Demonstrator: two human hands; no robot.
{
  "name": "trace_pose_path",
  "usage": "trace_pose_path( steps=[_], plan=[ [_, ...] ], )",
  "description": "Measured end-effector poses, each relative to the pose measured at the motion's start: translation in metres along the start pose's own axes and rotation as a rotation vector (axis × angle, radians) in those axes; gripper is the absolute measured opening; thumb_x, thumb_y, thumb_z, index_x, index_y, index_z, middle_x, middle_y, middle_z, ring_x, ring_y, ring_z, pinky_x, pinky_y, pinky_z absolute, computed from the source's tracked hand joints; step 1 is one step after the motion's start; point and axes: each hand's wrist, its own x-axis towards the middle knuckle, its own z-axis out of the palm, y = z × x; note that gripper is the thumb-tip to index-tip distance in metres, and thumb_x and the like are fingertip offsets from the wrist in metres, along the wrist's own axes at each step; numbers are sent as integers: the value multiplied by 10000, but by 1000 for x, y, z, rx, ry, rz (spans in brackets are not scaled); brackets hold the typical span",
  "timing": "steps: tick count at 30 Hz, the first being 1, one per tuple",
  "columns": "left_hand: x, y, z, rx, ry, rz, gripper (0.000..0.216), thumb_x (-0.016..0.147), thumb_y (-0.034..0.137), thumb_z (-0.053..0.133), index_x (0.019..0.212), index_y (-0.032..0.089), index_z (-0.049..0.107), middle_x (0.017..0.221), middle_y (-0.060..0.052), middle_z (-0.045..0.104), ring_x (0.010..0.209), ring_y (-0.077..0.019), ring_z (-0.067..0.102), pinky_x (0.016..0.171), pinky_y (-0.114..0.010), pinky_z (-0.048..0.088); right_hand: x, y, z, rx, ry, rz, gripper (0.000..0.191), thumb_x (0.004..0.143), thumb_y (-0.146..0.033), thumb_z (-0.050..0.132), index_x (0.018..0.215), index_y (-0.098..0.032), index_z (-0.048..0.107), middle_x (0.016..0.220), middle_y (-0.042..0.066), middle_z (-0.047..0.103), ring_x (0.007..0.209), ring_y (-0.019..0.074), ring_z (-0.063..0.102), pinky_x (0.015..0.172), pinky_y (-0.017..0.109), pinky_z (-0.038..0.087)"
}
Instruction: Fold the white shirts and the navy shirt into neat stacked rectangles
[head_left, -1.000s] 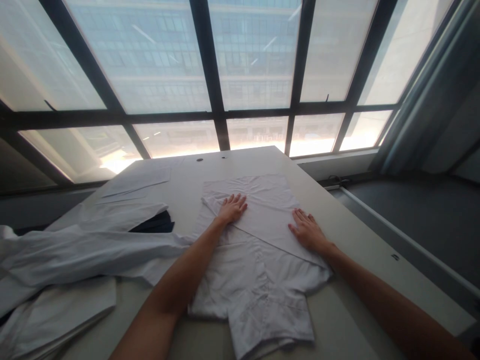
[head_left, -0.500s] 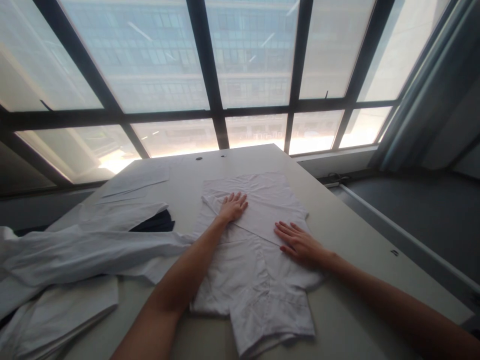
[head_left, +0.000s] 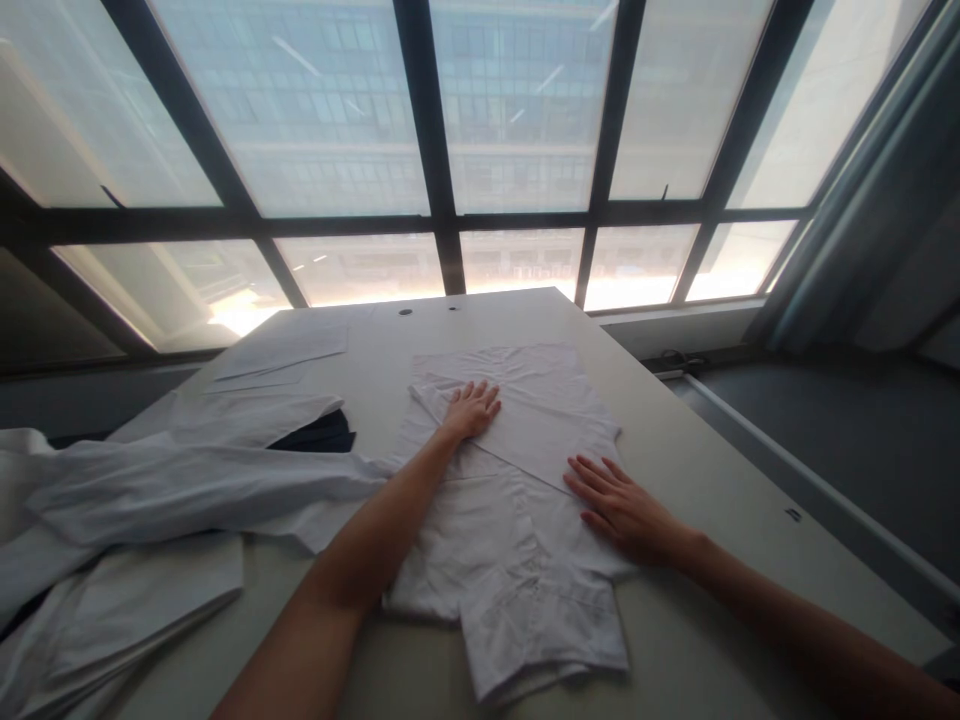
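A: How are the fingers of the left hand [head_left: 473, 411] set?

B: Palm down and stretched out, with small gaps between them. They rest on the upper part of the white garment [head_left: 536, 540], pointing away from the wearer and a little to the right.

A: And the right hand [head_left: 622, 508]?

B: Also flat and extended, thumb a bit apart from the rest. Its fingers touch the garment's right side, nearer the wearer than the left fingers, and point away and to the left.

A: So where is the garment, exactly?

B: Spread on the white table [head_left: 697, 450], under both sets of fingers and across the space between them. It reaches beyond the left fingertips towards the window [head_left: 517, 110] and back to the near side of the right hand.

A: Which way does it run?

B: Its long axis goes away from the wearer, with the narrower part at the near end. A slanting folded edge [head_left: 517, 466] crosses from beside the left fingers down towards the right fingertips.

A: Anything to the left of the left fingers?

B: Other white clothes [head_left: 187, 490], with some dark cloth [head_left: 319, 432] among them, and, farther off, sheets of paper [head_left: 289, 350].
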Motion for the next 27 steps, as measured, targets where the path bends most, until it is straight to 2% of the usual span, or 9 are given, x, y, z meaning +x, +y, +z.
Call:
trace_pose_path(
  steps=[4,9,13,19,27],
  plan=[
    [0,1,0,2,8,10,604,1012,550,209,1561,305,269,1643,-52,202,1502,-333,150,1172,-573,151,22,-29,-11,77,23,-110,575,1026,-366,399,1564,-206,269,1620,96,244,1509,215,136,1226,482,138],
    [-2,1,1,-8,20,18,602,1015,546,212,1559,296,279,1641,-56,207,1500,-339,157,1172,-573,146,47,-61,-13,196,-70,-257,630,1006,-423,450,1564,-197,266,1619,106,246,1509,202,131,1232,456,98],
    [-3,1,2,-12,25,23,599,1016,550,219,1554,297,292,1636,-53,224,1499,-336,164,1176,-560,144,45,-62,-9,256,-137,-264,626,1009,-457,439,1561,-207,284,1614,112,250,1507,212,140,1229,455,98],
    [-2,0,3,-19,23,20,596,1016,550,229,1557,305,283,1638,-48,218,1501,-331,160,1177,-563,138,43,-60,-7,261,-144,-237,586,1014,-442,430,1544,-215,332,1618,97,248,1506,211,147,1230,446,99],
    [-6,1,-1,-25,-2,47,596,1017,552,223,1562,312,265,1644,-46,198,1504,-343,131,1176,-579,128,47,-57,7,240,-67,-155,544,1009,-386,429,1526,-228,375,1623,82,233,1506,234,151,1222,475,157]
  ],
)
